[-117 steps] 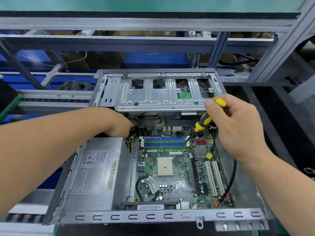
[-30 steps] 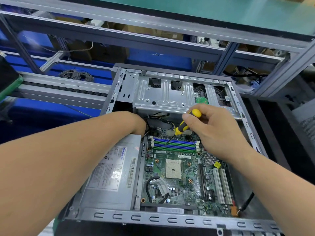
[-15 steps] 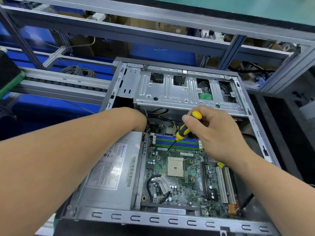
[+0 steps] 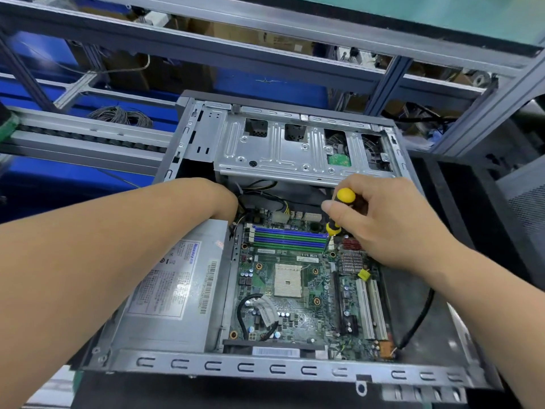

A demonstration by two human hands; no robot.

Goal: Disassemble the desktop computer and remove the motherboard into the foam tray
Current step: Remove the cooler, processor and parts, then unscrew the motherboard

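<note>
The open grey steel desktop computer case (image 4: pixel 265 370) lies flat, and the green printed-circuit motherboard (image 4: pixel 298 293) sits seated inside it, filling the case floor from the centre toward 3 o'clock. The right hand (image 4: pixel 383 222) is at about 1 o'clock from the board's pale square processor socket (image 4: pixel 288 280), its fingers curled round the yellow-and-black handled screwdriver (image 4: pixel 339 214), thumb pressed along the handle; the shaft points down at the board just at the 3 o'clock end of the blue and green memory slots (image 4: pixel 290 239), so the board lies directly under those fingers. The left hand (image 4: pixel 224 202) reaches in at 11 o'clock of the socket, past the far corner of the silver box-shaped power supply (image 4: pixel 174 293) with its white label; its fingers are hidden among the black and yellow wires (image 4: pixel 265 199) below the perforated steel drive cage (image 4: pixel 289 152), so their grip cannot be told.
</note>
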